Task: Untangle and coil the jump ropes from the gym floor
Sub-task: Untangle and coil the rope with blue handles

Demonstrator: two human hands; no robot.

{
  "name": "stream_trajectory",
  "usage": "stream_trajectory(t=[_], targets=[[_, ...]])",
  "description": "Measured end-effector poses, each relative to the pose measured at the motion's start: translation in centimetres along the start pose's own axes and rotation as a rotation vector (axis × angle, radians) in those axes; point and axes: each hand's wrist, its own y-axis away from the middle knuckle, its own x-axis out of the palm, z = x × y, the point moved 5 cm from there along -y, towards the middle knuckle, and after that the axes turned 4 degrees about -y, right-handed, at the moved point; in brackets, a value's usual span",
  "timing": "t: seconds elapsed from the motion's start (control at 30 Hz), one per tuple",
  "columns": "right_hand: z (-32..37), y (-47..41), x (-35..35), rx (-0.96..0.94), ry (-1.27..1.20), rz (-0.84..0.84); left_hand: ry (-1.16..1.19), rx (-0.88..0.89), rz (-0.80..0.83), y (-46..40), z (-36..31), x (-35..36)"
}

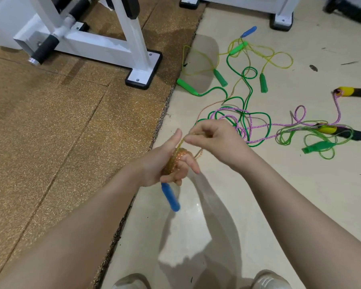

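Pale tile floor [227, 205] beside a cork mat [61, 122], with a tangle of ropes [244, 113] lying ahead. An orange rope [175, 161] is wound in a coil around the left hand [161, 163], its blue handle [171, 197] hanging below, while the free strand is pinched and fed by the right hand [213, 138]. The strand is seen running back into the tangle, so it is judged that a hard pull could tighten knots there or slip the coil off the fingers.

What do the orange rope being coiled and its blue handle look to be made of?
Orange rope: seemingly braided cord, matte, with light flecks in the weave, wound on the left hand. Blue handle: likely smooth moulded plastic, uniform colour, slight sheen.
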Motion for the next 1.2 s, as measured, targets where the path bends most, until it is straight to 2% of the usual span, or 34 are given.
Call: stream_trajectory(t=[0.07,0.1,0.17,0.2,0.27,0.33,0.47,0.6,0.67,0.73,0.8,0.87,0.97,1.03,1.07,1.1,1.2], targets=[[-1.6,0.0,-0.6,0.07,-0.105,-0.128,0.103,0.049,0.165,0.5,-0.8,1.0],[-2.3,0.1,-0.4,0.105,-0.088,-0.137,0.177,0.086,0.212,0.8,-1.4,1.2],[-3.7,0.7,0.7,0.197,-0.037,-0.032,0.319,0.187,0.216,1.2,-2.4,1.2],[-4.1,1.3,1.5,0.287,-0.043,0.078,0.354,0.233,0.152,1.0,-2.6,0.8],[-4.6,3.1,3.3,0.52,0.002,0.374,0.363,0.269,-0.074,0.4,-2.7,-0.7],[-3.8,4.6,4.3,0.64,0.135,0.598,0.391,0.264,-0.295,-0.1,-1.8,-2.4],[-2.1,4.5,5.0,0.639,0.28,0.708,0.316,0.193,-0.493,-0.8,0.6,-3.3],[-0.4,4.7,5.9,0.486,0.486,0.848,-0.021,0.179,-0.54,-1.6,0.8,-2.7],[1.0,3.8,5.4,0.283,0.488,0.764,-0.19,0.139,-0.465,-1.1,0.7,-2.0],[1.8,2.0,3.1,0.075,0.501,0.483,-0.235,0.05,-0.351,-0.6,1.1,-1.1],[1.7,1.0,0.4,-0.017,0.382,0.209,-0.093,-0.055,-0.19,-0.2,1.3,0.0],[0.5,0.7,-1.3,-0.053,0.269,0.074,0.003,-0.09,0.056,0.0,1.9,0.6],[-2.4,0.8,-2.4,0.009,0.245,-0.072,0.179,0.05,0.548,1.2,1.4,2.1],[-4.3,0.9,-2.3,0.09,0.333,-0.095,0.324,0.237,0.675,1.7,0.3,2.0],[-5.2,1.2,-1.8,0.137,0.36,-0.04,0.374,0.333,0.649,1.7,-0.4,1.8],[-6.0,1.6,-0.8,0.193,0.352,0.048,0.43,0.379,0.553,1.5,-0.9,1.3],[-7.0,3.6,3.2,0.455,0.225,0.413,0.535,0.356,0.079,0.2,-0.7,-1.7]])
